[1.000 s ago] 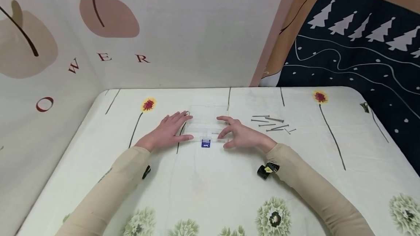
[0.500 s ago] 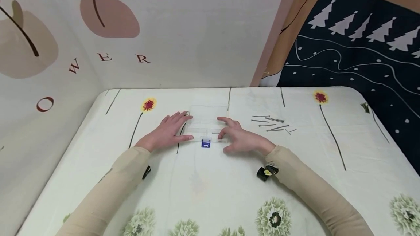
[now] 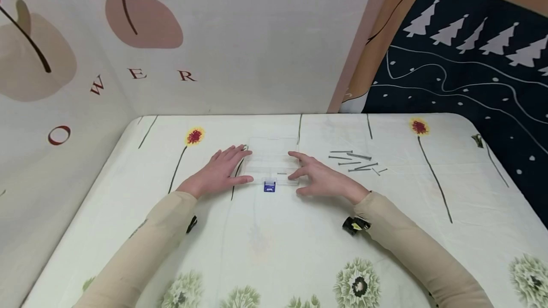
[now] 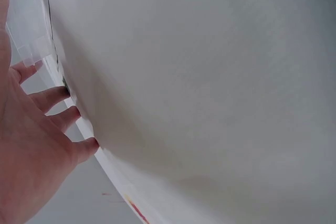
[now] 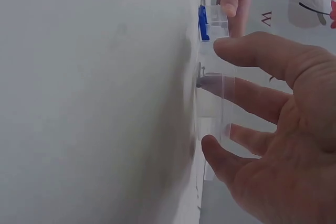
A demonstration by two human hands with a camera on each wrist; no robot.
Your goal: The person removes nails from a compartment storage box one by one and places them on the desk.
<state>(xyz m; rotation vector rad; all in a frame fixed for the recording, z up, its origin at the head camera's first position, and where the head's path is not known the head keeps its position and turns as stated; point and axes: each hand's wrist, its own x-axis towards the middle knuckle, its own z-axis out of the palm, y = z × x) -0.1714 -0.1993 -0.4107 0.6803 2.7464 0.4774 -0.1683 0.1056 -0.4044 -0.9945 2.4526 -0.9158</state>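
Note:
A clear plastic compartment box [image 3: 257, 175] sits mid-table, its lid [image 3: 272, 145] lying back on the far side. At its front edge is a blue latch [image 3: 269, 186]. One small nail [image 3: 281, 173] lies in a right-hand compartment. Along the box's left side rests my left hand [image 3: 218, 168], fingers and thumb straight. My right hand [image 3: 323, 177] is at the right side with fingers spread and nothing held. In the right wrist view, fingers of the right hand [image 5: 283, 114] show through and beside the clear wall. Contact with the wall is hard to tell.
Several loose nails [image 3: 359, 157] lie on the tablecloth to the right of the box, with two smaller ones [image 3: 378, 171] near them. The flower-print tablecloth [image 3: 257, 241] covers the table. A patterned cloth wall [image 3: 239, 70] stands behind it.
My right hand has drawn back slightly to the right, its fingertips out of the box's right compartment, and the nail inside now shows more fully. The left hand has stayed put.

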